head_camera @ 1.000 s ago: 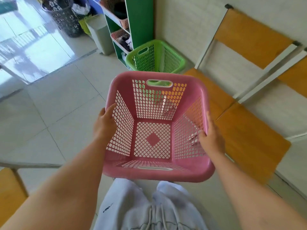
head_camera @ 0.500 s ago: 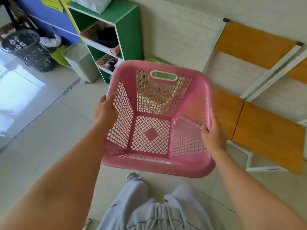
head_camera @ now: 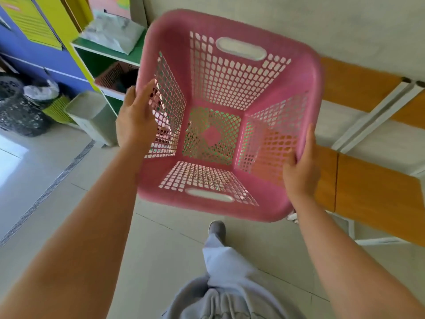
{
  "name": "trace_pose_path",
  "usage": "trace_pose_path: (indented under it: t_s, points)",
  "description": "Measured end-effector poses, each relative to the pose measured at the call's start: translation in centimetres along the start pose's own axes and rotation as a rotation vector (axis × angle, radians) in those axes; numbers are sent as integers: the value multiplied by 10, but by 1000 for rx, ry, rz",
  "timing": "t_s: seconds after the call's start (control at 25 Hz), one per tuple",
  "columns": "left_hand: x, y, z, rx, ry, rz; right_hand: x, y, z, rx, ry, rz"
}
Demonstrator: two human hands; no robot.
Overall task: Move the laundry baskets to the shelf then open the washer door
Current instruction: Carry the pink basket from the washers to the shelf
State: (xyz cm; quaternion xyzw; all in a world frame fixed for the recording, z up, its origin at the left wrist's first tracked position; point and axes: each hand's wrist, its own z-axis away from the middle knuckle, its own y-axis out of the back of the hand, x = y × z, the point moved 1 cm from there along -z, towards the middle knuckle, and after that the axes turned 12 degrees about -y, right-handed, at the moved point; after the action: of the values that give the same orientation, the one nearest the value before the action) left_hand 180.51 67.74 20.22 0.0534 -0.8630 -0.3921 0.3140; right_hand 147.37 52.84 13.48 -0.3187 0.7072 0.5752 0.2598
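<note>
At nine o'clock, a dark mesh bin [head_camera: 16, 111] and a grey lidded bin [head_camera: 94, 118] on the floor, well clear of the walking line. At ten to eleven o'clock, the green shelf [head_camera: 108, 54], a pale bag [head_camera: 112, 33] lying on its top board and a reddish basket [head_camera: 115, 75] already sitting in the bay below. Just right of that, left hand [head_camera: 135, 120] pressed flat against the outer left wall of the pink laundry basket [head_camera: 230, 116], fingers extended rather than curled, more a brace than a clench. Basket itself held in the air at centre, empty, mouth tipped toward the wearer, far rim near twelve o'clock. At three o'clock, right hand [head_camera: 299, 171] clamped on the right rim, thumb inside, fingers outside.

To finish the carry well: level the basket, square its far edge to a shelf opening, slide in bottom first. Top board occupied by the bag, upper bay taken, so probably a lower bay or a shifted bag needed. Tight margin at the shelf's right upright; open floor at six and seven o'clock. At two to four o'clock, orange panels [head_camera: 372, 192] with white framing close beside the right elbow, likely a snag on a wide swing.
</note>
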Motion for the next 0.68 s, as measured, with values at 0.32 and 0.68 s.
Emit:
trace_pose_path:
  t_s: [0.32,0.68]
  points:
    - [-68,-123,-98,-88,-70,11,3,-113,-88,3,-107,63]
    - [-146,-251,-181,-392,-97,-4,17,-218,-147,-141,-305,226]
